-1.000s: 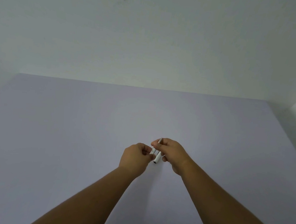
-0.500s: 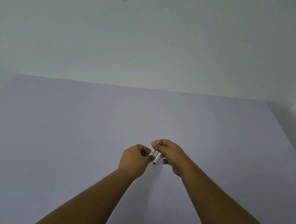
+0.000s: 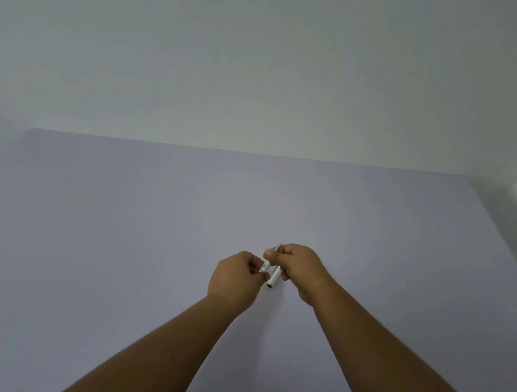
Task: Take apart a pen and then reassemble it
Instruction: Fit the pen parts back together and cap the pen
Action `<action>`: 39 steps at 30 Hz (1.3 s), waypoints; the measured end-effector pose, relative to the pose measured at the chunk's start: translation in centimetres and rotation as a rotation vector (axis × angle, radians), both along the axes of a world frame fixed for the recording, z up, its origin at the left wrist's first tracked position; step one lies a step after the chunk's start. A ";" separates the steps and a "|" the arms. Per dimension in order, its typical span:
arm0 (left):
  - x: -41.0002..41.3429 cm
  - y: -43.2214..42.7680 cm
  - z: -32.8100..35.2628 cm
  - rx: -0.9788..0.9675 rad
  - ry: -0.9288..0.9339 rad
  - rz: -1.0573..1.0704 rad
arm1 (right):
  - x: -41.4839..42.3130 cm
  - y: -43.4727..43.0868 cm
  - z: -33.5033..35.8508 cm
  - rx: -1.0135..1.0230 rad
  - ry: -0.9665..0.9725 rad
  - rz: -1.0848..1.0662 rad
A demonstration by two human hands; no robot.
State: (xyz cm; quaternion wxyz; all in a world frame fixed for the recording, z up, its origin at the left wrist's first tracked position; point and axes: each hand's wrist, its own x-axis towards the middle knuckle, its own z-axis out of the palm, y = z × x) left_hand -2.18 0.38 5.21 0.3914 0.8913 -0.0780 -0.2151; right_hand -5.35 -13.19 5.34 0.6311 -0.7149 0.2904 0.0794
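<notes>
- Head view, and it's all in the pinch: the right hand [image 3: 299, 267] is closed around two pieces at once, a white barrel [image 3: 274, 278] poking out below with its open dark end toward us, and a thin grey-tipped part [image 3: 277, 248] sticking up past the knuckles.
- Left hand [image 3: 238, 277] is curled tight, fingertips nipping a short white section [image 3: 265, 265] right beside the barrel.
- Both hands touch, low over the lavender table [image 3: 119, 245], mid-surface.
- Risk, I'd say: two pieces in one fist means either could slide free as the left one twists or pulls.
- Anything small inside may well drop and roll off across that smooth top.
</notes>
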 end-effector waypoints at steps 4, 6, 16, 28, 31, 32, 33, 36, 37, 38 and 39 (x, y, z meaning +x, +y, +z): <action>0.0 0.0 -0.2 0.006 0.008 0.030 | 0.7 -0.2 -0.2 0.021 0.046 0.016; 0.2 0.3 -0.4 0.014 0.031 0.037 | 0.9 -0.4 -0.6 0.046 0.084 0.053; 1.2 2.5 -2.8 -0.046 0.241 0.163 | 1.7 -0.5 -6.1 -0.498 0.318 -0.082; 1.8 2.9 -3.2 -0.059 0.254 0.154 | 3.7 -0.1 -5.0 -0.137 0.035 -0.336; 1.8 2.7 -3.1 -0.055 0.254 0.143 | 4.4 -0.4 -3.2 0.147 -0.078 -0.426; 1.8 2.5 -3.0 -0.058 0.254 0.138 | 4.5 -0.4 -2.8 0.192 -0.086 -0.417; 1.8 2.4 -2.9 -0.062 0.253 0.134 | 4.6 -0.4 -2.6 0.207 -0.086 -0.397; 1.7 2.2 -2.7 -0.069 0.251 0.125 | 4.3 -0.3 -2.3 0.219 -0.078 -0.319; 1.7 2.1 -2.7 -0.071 0.248 0.120 | 4.1 -0.2 -2.3 0.215 -0.076 -0.287; 1.6 2.1 -2.6 -0.073 0.246 0.117 | 3.9 -0.1 -2.2 0.215 -0.072 -0.257; 1.6 2.0 -2.5 -0.078 0.245 0.115 | 3.7 0.0 -2.4 0.221 -0.071 -0.230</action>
